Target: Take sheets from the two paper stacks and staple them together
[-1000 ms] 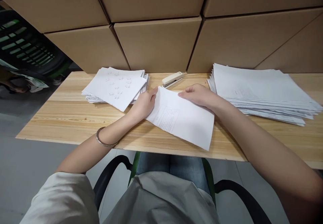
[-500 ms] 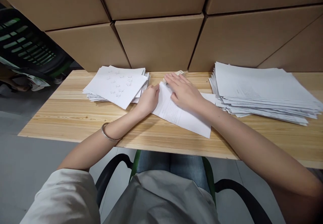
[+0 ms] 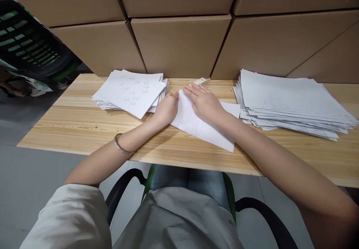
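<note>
A white printed sheet of paper [image 3: 193, 123] lies at an angle in the middle of the table, folded over or with another sheet at its right side; I cannot tell which. Closed at its upper left edge, my left hand [image 3: 167, 108] has its thumb up and its fingers curled. My right hand [image 3: 204, 101] rests flat on the paper, fingers stretched out and palm down. Just beyond those fingers is a small off-white, block-like object [image 3: 201, 81], partly hidden by the hand; its kind is unclear.
On the left stands a stack of papers [image 3: 129, 91] with handwritten marks on top. A thicker paper stack [image 3: 283, 91] is at the right. Cardboard boxes [image 3: 179, 46] form a wall along the back of the wooden table [image 3: 70, 125]. A dark slatted chair [image 3: 30, 43] is at far left.
My right hand has shifted slightly, and more of the off-white object shows behind it. My left hand keeps its place at the paper's edge. The view has moved a little.
</note>
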A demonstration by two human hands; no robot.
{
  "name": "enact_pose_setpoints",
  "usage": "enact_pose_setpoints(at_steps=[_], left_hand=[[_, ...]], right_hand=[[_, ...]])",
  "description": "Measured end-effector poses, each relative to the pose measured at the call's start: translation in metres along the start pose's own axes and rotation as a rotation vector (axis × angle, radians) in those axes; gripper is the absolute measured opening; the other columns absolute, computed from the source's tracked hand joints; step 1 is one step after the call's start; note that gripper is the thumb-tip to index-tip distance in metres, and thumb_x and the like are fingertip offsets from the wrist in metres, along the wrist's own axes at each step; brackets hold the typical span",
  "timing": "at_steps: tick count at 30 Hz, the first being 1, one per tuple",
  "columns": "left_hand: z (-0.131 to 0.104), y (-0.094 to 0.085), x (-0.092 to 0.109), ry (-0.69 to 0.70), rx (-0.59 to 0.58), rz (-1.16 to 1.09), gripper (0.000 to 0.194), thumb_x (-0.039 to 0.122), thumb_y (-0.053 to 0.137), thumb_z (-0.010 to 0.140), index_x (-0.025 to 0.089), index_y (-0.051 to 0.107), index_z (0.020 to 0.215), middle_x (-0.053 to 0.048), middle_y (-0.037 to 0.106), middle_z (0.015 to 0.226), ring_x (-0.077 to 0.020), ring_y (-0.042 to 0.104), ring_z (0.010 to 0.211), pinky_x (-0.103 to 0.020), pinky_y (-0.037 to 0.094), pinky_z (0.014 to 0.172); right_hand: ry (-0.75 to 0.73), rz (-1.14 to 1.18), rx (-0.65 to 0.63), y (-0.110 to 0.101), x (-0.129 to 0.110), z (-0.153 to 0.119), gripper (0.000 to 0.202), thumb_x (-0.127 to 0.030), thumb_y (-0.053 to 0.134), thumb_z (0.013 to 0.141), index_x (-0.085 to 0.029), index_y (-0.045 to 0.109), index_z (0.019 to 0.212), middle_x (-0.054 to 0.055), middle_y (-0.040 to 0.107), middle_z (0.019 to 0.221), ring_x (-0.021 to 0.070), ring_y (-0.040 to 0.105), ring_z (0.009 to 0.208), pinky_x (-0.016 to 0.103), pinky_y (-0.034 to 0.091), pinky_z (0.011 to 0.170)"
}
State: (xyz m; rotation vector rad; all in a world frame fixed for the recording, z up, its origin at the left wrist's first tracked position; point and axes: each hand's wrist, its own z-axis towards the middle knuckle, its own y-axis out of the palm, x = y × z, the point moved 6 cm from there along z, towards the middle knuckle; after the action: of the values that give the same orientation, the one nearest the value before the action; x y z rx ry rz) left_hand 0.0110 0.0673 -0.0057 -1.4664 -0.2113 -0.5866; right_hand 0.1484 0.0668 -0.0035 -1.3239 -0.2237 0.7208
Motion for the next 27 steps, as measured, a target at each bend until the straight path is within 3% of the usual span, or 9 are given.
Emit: enact_pose_setpoints(at_steps=[5, 11, 14, 17, 19, 22, 25, 27], left_hand=[[-0.001, -0.003, 0.003, -0.043, -0.006, -0.016, 0.028, 0.012, 0.04, 0.1, 0.009, 0.065, 0.11, -0.02, 0.068, 0.109, -0.0309, 0.064, 0.099, -0.046, 0.048, 0.096], [-0.005, -0.013, -0.002, -0.108, 0.038, -0.108, 0.023, 0.014, 0.049, 0.096, 0.01, 0.065, 0.112, -0.016, 0.071, 0.099, -0.0305, 0.066, 0.095, -0.044, 0.05, 0.095], [-0.015, -0.025, -0.001, -0.105, 0.082, -0.117, 0.025, 0.016, 0.05, 0.094, 0.012, 0.07, 0.108, -0.014, 0.071, 0.1, -0.0279, 0.065, 0.093, -0.043, 0.051, 0.093], [-0.026, -0.043, 0.006, -0.071, 0.114, -0.179, 0.026, 0.017, 0.05, 0.09, 0.014, 0.074, 0.1, -0.009, 0.073, 0.096, -0.0226, 0.065, 0.087, -0.037, 0.052, 0.086], [-0.031, -0.058, 0.009, -0.085, 0.163, -0.235, 0.023, 0.02, 0.054, 0.087, 0.015, 0.075, 0.093, -0.005, 0.073, 0.086, -0.019, 0.063, 0.077, -0.033, 0.052, 0.077], [-0.034, -0.077, 0.01, -0.084, 0.28, -0.403, 0.023, 0.021, 0.057, 0.086, 0.017, 0.078, 0.094, -0.003, 0.075, 0.086, -0.0149, 0.063, 0.073, -0.028, 0.052, 0.071], [-0.035, -0.089, 0.004, -0.066, 0.44, -0.538, 0.024, 0.025, 0.06, 0.088, 0.02, 0.08, 0.101, -0.003, 0.077, 0.092, -0.0132, 0.065, 0.074, -0.024, 0.052, 0.064], [-0.034, -0.089, 0.001, -0.05, 0.478, -0.601, 0.025, 0.03, 0.062, 0.09, 0.022, 0.08, 0.107, -0.003, 0.077, 0.095, -0.0125, 0.065, 0.072, -0.023, 0.052, 0.058]], right_hand=[[0.028, 0.008, 0.012, -0.001, -0.002, -0.002, 0.074, -0.001, 0.038, 0.088, -0.012, 0.045, 0.16, 0.009, 0.039, 0.167, 0.0261, 0.031, 0.159, 0.054, 0.025, 0.132], [0.039, -0.071, 0.158, -0.024, -0.009, -0.011, 0.072, -0.009, 0.04, 0.091, -0.003, 0.036, 0.163, 0.014, 0.034, 0.17, 0.028, 0.023, 0.161, 0.052, 0.013, 0.135], [-0.02, -0.093, 0.232, -0.033, -0.023, -0.021, 0.064, -0.03, 0.042, 0.1, -0.002, 0.043, 0.158, 0.02, 0.046, 0.161, 0.033, 0.033, 0.157, 0.057, 0.018, 0.133], [-0.214, -0.11, 0.295, -0.032, -0.049, -0.032, 0.081, -0.058, 0.047, 0.098, 0.002, 0.049, 0.153, 0.027, 0.054, 0.153, 0.0415, 0.037, 0.154, 0.068, 0.02, 0.128], [-0.335, -0.143, 0.335, -0.028, -0.068, -0.039, 0.091, -0.065, 0.049, 0.096, 0.008, 0.048, 0.15, 0.031, 0.053, 0.152, 0.0453, 0.035, 0.154, 0.07, 0.022, 0.127], [-0.388, -0.175, 0.345, -0.027, -0.088, -0.045, 0.075, -0.048, 0.051, 0.101, 0.004, 0.043, 0.155, 0.027, 0.046, 0.159, 0.0408, 0.03, 0.156, 0.067, 0.029, 0.127], [-0.311, -0.177, 0.384, -0.037, -0.091, -0.046, 0.054, -0.019, 0.042, 0.105, -0.007, 0.043, 0.158, 0.017, 0.048, 0.16, 0.031, 0.033, 0.157, 0.059, 0.038, 0.126], [-0.243, -0.175, 0.42, -0.049, -0.087, -0.045, 0.05, -0.014, 0.038, 0.107, -0.012, 0.049, 0.155, 0.012, 0.053, 0.157, 0.0283, 0.039, 0.154, 0.053, 0.043, 0.124]])
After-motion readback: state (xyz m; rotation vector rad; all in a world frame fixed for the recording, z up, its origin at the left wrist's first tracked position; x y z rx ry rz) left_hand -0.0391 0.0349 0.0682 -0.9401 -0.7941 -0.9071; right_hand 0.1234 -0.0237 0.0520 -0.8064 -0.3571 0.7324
